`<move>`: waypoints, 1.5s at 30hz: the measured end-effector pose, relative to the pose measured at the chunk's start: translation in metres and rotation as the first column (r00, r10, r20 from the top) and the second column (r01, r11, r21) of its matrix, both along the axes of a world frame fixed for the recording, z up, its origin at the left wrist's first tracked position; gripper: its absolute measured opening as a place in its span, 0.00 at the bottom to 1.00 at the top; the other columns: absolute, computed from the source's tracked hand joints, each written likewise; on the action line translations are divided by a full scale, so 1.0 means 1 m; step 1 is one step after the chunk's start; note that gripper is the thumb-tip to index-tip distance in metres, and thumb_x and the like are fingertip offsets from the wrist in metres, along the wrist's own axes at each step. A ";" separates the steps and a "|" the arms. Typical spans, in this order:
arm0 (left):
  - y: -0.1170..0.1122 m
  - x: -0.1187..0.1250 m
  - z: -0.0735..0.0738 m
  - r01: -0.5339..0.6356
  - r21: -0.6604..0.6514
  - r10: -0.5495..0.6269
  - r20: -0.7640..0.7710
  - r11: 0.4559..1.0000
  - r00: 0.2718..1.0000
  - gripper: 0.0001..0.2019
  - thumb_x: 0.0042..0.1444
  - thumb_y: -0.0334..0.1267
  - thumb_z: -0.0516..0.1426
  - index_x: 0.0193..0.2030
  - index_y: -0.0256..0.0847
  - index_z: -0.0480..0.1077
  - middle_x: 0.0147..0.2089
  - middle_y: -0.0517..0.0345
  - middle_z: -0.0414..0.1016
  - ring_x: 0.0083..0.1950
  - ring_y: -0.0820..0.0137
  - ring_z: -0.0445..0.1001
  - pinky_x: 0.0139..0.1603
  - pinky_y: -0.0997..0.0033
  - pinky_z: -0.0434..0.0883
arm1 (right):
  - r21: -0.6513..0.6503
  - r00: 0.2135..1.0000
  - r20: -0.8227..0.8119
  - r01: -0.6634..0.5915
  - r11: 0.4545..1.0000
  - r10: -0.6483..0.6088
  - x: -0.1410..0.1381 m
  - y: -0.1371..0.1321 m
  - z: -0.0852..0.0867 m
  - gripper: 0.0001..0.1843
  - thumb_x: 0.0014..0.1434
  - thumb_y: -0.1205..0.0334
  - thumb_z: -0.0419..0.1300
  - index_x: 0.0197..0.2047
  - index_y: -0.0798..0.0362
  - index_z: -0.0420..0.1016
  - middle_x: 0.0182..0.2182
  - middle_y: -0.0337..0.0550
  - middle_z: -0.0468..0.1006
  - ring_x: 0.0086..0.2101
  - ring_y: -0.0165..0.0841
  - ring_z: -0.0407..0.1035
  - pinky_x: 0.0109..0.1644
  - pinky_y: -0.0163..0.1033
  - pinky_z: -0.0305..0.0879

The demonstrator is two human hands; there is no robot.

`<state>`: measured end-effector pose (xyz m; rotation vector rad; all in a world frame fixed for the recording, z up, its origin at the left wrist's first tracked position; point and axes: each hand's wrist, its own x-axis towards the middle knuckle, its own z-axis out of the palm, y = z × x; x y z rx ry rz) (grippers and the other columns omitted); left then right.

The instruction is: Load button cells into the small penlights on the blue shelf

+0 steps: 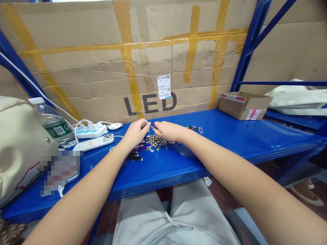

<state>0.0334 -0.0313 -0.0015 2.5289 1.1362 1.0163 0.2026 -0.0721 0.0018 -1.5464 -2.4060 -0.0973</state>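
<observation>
Two-handed, pinching a small reddish piece between left hand and right hand, seemingly adjusting it; probably calling next for a steady grip; working beside shiny metal discs and purple tubes on the blue desk, well apart from the cardboard box.

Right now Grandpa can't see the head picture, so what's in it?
A left hand and right hand are close together, something small between them, by metal bits and tubes on a blue table. A bottle and phone sit at left; taped cardboard marked LED stands behind.
</observation>
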 end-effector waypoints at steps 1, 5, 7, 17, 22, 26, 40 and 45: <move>0.000 0.000 0.000 0.003 0.001 -0.003 0.001 1.000 1.000 0.12 0.59 0.43 0.50 0.31 0.40 0.68 0.28 0.59 0.70 0.32 0.68 0.66 0.33 0.71 0.60 | 0.026 0.999 0.041 0.025 0.999 -0.026 -0.001 0.000 -0.001 0.17 0.67 0.56 0.42 0.39 0.56 0.67 0.34 0.53 0.77 0.29 0.36 0.67 0.30 0.38 0.53; -0.001 0.000 0.000 -0.013 -0.050 0.015 0.039 0.999 0.999 0.10 0.58 0.45 0.51 0.32 0.40 0.65 0.28 0.61 0.67 0.31 0.69 0.64 0.32 0.71 0.60 | 0.122 0.992 0.091 0.078 0.989 -0.090 -0.001 0.000 0.000 0.16 0.67 0.60 0.41 0.41 0.58 0.67 0.34 0.56 0.78 0.31 0.39 0.69 0.31 0.39 0.54; -0.002 0.000 0.000 -0.001 -0.146 0.008 0.046 0.989 0.999 0.08 0.57 0.43 0.52 0.34 0.41 0.63 0.27 0.63 0.65 0.29 0.70 0.63 0.31 0.71 0.60 | 0.146 0.991 0.027 0.127 0.981 -0.132 0.000 -0.002 0.003 0.16 0.67 0.61 0.41 0.44 0.59 0.67 0.35 0.56 0.78 0.32 0.39 0.70 0.31 0.39 0.54; 0.000 -0.003 -0.003 0.386 -0.418 -0.304 0.251 0.822 0.919 0.13 0.60 0.46 0.51 0.31 0.40 0.61 0.27 0.62 0.61 0.25 0.75 0.58 0.26 0.74 0.57 | 0.213 0.982 0.048 0.167 0.963 -0.181 -0.003 -0.005 0.005 0.17 0.67 0.57 0.41 0.48 0.60 0.62 0.36 0.57 0.79 0.33 0.42 0.73 0.30 0.39 0.54; -0.006 -0.004 0.001 0.557 -0.582 -0.269 0.510 0.592 0.817 0.14 0.59 0.45 0.53 0.27 0.39 0.58 0.25 0.64 0.56 0.22 0.79 0.53 0.21 0.78 0.51 | 0.276 0.978 0.104 0.145 0.950 -0.180 -0.004 -0.003 0.005 0.19 0.68 0.57 0.40 0.49 0.61 0.63 0.34 0.57 0.80 0.33 0.42 0.73 0.30 0.39 0.54; -0.009 -0.006 0.005 0.571 -0.632 -0.190 0.567 0.524 0.802 0.10 0.60 0.40 0.51 0.30 0.38 0.61 0.22 0.67 0.52 0.18 0.81 0.46 0.19 0.79 0.47 | 0.264 0.972 0.156 0.129 0.956 -0.175 -0.007 -0.007 0.008 0.23 0.68 0.52 0.39 0.49 0.62 0.63 0.34 0.58 0.79 0.33 0.44 0.73 0.30 0.39 0.55; -0.002 -0.006 0.004 0.490 -0.455 -0.253 0.487 0.744 0.836 0.12 0.60 0.47 0.54 0.45 0.43 0.64 0.26 0.67 0.62 0.15 0.83 0.50 0.15 0.81 0.48 | -0.189 0.718 -0.673 -0.396 0.898 0.176 0.002 -0.008 0.007 0.13 0.68 0.59 0.39 0.31 0.49 0.53 0.17 0.30 0.59 0.20 0.26 0.53 0.27 0.33 0.54; 0.001 -0.005 0.000 0.462 -0.400 -0.261 0.462 0.791 0.848 0.12 0.62 0.44 0.51 0.48 0.43 0.63 0.28 0.65 0.64 0.16 0.81 0.52 0.15 0.79 0.50 | -0.246 0.681 -0.725 -0.397 0.884 0.104 0.000 -0.006 0.006 0.13 0.68 0.59 0.40 0.31 0.50 0.56 0.16 0.30 0.58 0.18 0.26 0.52 0.24 0.32 0.52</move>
